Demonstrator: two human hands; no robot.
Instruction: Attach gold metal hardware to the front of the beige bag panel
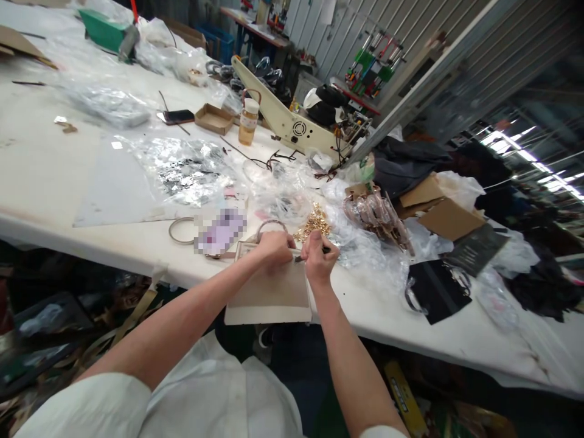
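Note:
A cream handbag (269, 298) lies at the table's front edge, its lower part reaching over the edge. A round ring-shaped handle (272, 222) rises behind its top. My left hand (275, 246) is closed on the bag's top edge, with its fingertips partly hidden. Just to the right, my right hand (320, 257) makes a fist round a slim dark tool, whose tip (298, 258) points left at the bag's upper right corner. The tool's exact kind is hidden by the fingers. Behind both hands sits a heap of small gold metal fittings (317, 220).
A purple phone-like item (223, 232) and a metal ring (181, 231) lie to the left. Plastic bags (191, 173), a bottle (249, 121) and a cardboard tray (213, 118) stand further back. On the right are wrapped handles (376, 216) and a black bag (438, 291).

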